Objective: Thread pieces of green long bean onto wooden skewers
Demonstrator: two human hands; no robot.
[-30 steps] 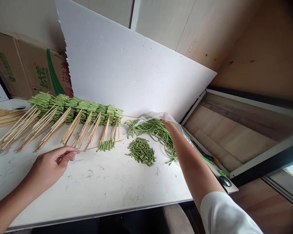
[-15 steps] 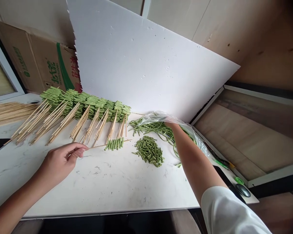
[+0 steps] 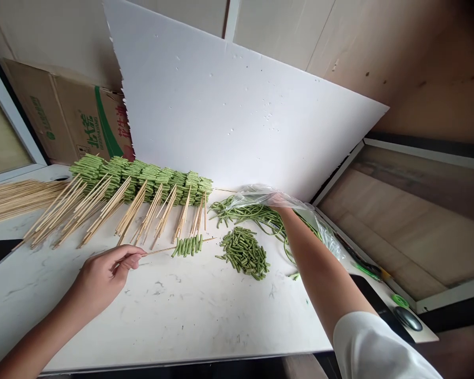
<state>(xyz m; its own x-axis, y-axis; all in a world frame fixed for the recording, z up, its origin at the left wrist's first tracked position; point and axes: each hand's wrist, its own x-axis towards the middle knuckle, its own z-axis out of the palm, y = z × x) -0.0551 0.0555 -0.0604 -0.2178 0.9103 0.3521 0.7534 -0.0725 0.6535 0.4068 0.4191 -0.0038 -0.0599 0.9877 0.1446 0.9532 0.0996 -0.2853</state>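
Note:
Between thumb and fingers, my left hand [image 3: 107,271] pinches the bare end of a bamboo skewer [image 3: 158,251]. Several short green bean pieces [image 3: 187,246] are threaded side by side near its pointed end. My right hand [image 3: 278,201] reaches to the back of the table, at a clear plastic bag [image 3: 247,197] lying over long green beans [image 3: 260,215]. The film covers its fingers, so their grip is hidden. A pile of cut bean pieces [image 3: 245,253] lies on the white table [image 3: 174,316] between my two arms.
Stacked bean skewers [image 3: 142,179] line the back left, their sticks pointing toward me. Loose bamboo skewers [image 3: 19,199] lie at far left. A white foam board [image 3: 229,105] leans behind, beside a cardboard box [image 3: 71,118]. A computer mouse [image 3: 408,318] and green tape roll [image 3: 400,300] sit at right.
The view has tilted slightly, so things appear a little lower. My right hand has shifted slightly under the plastic film. My left hand still holds the skewer in much the same place.

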